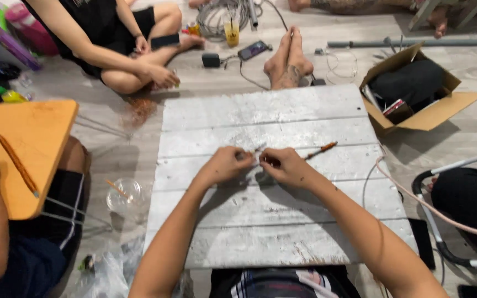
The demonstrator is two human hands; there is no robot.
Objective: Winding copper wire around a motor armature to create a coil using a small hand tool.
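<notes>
Down at the near edge, striped shorts (282, 284) at the person's lap, and both forearms stretch out over a whitewashed plank board (282, 232) lying on the floor, its paint scuffed and worn bare along the front edge. Mid-board, the two hands meet: left hand (224, 164) curled shut, fingertips pinched on something small and pale (too tiny and blurred to name), and right hand (284, 165) closed just beside it, gripping a slim orange-handled tool (321, 149) whose shaft runs out to the right, low over the planks. The knuckles are almost touching.

Left of the board, a clear plastic cup (125, 196) lies on the grey wood-look floor (111, 157), and crumpled plastic bags (106, 270) sit nearer the corner. Further left, an orange lap table (40, 132) with a brown stick-like tool (17, 164) resting on it, another person's arm alongside.

To the right, a pink cable (432, 207) loops over the floor beside a black-and-white tube frame (434, 234). Beyond, an open cardboard box (443, 105) holding dark cloth.

Far end: a pair of bare feet (288, 58) at the board's top edge, a phone (253, 49) on its charger lead, a cup of yellow drink (231, 32), coiled grey cables (222, 14), and a seated person in black (111, 33), cross-legged
</notes>
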